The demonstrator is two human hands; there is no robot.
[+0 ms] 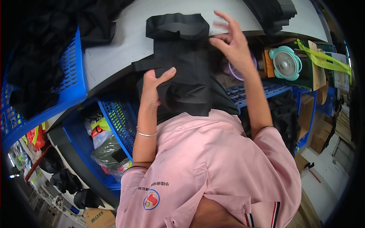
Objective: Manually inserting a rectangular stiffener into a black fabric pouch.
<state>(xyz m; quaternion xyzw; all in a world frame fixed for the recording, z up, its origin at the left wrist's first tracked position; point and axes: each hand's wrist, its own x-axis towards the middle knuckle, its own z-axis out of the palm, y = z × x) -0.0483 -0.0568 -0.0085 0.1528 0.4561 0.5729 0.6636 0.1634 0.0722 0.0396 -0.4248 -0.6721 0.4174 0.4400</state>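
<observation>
Pink shirt nearest, left hand grips black cloth over table edge, right hand spread alongside.

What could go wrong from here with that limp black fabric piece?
1. Slipping: the limp black fabric piece hangs over the edge of the white table, with only the left hand clearly gripping it; the right hand is open beside it.
2. Creasing: its lower part is already rumpled, so folds might set in.
3. Spillage: black cloth overhangs the blue perforated plastic basket at left and might slide out.
</observation>
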